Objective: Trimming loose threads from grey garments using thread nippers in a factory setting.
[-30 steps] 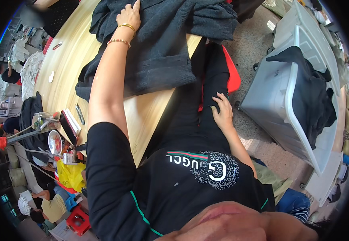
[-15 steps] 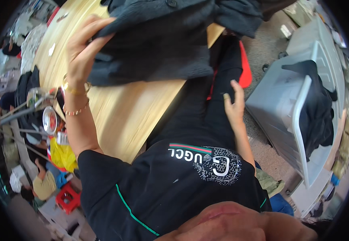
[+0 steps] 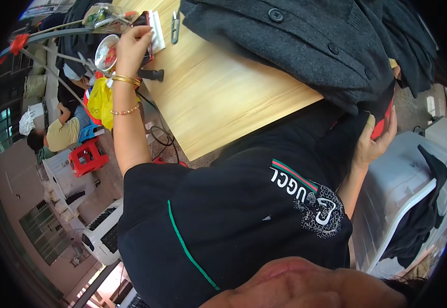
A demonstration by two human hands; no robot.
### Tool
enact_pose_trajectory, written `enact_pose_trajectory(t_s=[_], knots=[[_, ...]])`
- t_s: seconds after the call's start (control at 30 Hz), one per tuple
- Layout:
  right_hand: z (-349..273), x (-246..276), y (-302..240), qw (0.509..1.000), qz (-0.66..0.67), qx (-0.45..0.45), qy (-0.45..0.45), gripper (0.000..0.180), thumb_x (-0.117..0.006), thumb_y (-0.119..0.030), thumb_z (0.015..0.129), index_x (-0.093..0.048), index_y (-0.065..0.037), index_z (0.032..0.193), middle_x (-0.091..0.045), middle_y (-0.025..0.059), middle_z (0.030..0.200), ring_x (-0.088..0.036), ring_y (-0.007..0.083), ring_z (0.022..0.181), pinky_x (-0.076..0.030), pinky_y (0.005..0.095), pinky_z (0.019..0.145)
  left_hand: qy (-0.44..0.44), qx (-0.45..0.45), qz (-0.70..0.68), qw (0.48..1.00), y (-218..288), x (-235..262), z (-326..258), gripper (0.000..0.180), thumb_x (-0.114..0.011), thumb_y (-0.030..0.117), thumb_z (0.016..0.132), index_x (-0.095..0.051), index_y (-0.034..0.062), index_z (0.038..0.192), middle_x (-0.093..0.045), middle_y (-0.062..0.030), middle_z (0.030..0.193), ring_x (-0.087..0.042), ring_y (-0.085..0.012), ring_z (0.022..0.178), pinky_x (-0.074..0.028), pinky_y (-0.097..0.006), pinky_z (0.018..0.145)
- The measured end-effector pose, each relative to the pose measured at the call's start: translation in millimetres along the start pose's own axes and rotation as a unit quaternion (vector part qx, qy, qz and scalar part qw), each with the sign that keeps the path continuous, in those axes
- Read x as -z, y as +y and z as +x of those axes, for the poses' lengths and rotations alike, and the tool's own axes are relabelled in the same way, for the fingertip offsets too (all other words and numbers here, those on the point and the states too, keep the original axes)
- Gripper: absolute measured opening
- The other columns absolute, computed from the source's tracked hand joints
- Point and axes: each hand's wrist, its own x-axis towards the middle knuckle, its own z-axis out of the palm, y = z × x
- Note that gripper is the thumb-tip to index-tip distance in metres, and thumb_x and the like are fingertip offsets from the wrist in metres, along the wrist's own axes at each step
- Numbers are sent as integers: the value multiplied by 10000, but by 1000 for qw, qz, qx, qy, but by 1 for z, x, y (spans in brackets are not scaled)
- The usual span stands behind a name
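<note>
From where I watch, the biggest thing on the wooden worktop (image 3: pixel 223 97) is the dark grey buttoned coat (image 3: pixel 311 46), heaped over the far right part and spilling past the right edge. Half a second ago the left hand was on that coat's hem; now the coat lies untouched by it, so I judge the handling of the garment is paused while something small is fetched.

Beyond the right edge, a pale plastic bin (image 3: pixel 403 190) stands on the floor with a black garment (image 3: pixel 429 215) draped over its rim (much as in the earlier frames).

The left hand (image 3: pixel 133 43) has swung across to the far left corner of the worktop, bangles on the wrist, fingers curled down onto a small white and red object (image 3: pixel 153 28) lying there. It is partly closed on it, though I cannot tell whether it grips it or only presses it. Just beside that, nearer the coat, lies a pair of small metal thread snips (image 3: pixel 174 26), untouched, and a black handle (image 3: pixel 151 75) sits at the left edge below the wrist.

The right hand (image 3: pixel 375 141) has dropped below the worktop's right corner, where a second ago it rested open on the lap. It now closes loosely round a red piece (image 3: pixel 380 126) at the coat's hanging edge.
</note>
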Motion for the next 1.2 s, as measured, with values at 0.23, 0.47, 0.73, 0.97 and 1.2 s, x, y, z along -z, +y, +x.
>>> enact_pose_trajectory(t_s=[0.23, 0.47, 0.73, 0.97, 1.2], knots=[[-20, 13, 7, 998, 14, -60, -13, 505, -642, 30, 860, -493, 0, 1341, -536, 133, 1375, -497, 247, 1277, -389, 355, 1048, -54, 80, 262, 960, 60, -61, 16, 380, -573, 300, 877, -666, 80, 1172, -633, -223, 1161, -627, -352, 1054, -508, -446, 873], [-40, 21, 12, 991, 28, -128, 8, 513, -640, 35, 852, -496, -5, 1343, -536, 137, 1375, -499, 256, 1279, -390, 359, 1049, -43, 105, 155, 981, 36, -59, 33, 367, -639, 225, 820, -671, 33, 1132, -708, -183, 853, -713, -285, 770, -554, -375, 737], [-19, 7, -23, 992, 108, 10, -72, 449, -652, 69, 825, -560, 6, 1260, -617, 173, 1261, -596, 267, 1158, -505, 299, 869, 149, 45, -292, 944, 57, -35, 13, 177, -733, 106, 863, -713, -30, 975, -689, -29, 791, -576, -68, 644, -443, -195, 582], [33, -31, -88, 940, 281, 64, -181, 592, -725, -22, 810, -497, 15, 1355, -575, 171, 1321, -581, 250, 1176, -515, 311, 888, -23, -124, -590, 798, 233, -47, -52, 166, -702, -4, 849, -704, -3, 1015, -701, -93, 963, -664, -135, 869, -516, -229, 758], [33, -36, -96, 861, 434, -93, -248, 442, -537, -79, 996, -408, 54, 1397, -552, 121, 1293, -556, 164, 1156, -458, 297, 981, -122, -272, -454, 840, 278, -115, -82, 170, -752, 5, 815, -743, 11, 984, -615, -21, 928, -563, -61, 752, -442, -184, 651]])
